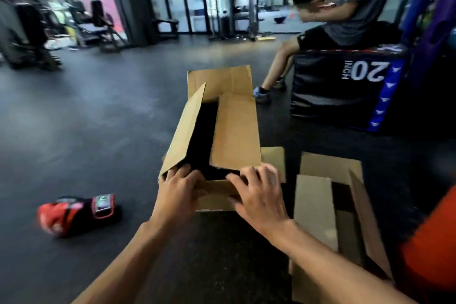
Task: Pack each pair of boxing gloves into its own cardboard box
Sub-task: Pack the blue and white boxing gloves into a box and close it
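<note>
**Near rim in your grasp**

Your left hand [180, 187] grips the open brown cardboard box [235, 126] at its near-left rim. Your right hand [259, 192] rests spread on the near flap. A red-and-black boxing glove [74, 212] lies well left on the dark floor [111, 111].

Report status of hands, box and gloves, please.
Left hand grips near flap of cardboard box; right hand rests on it. Red gloves on floor, left of box, unpacked. Nothing lies between them.
</note>
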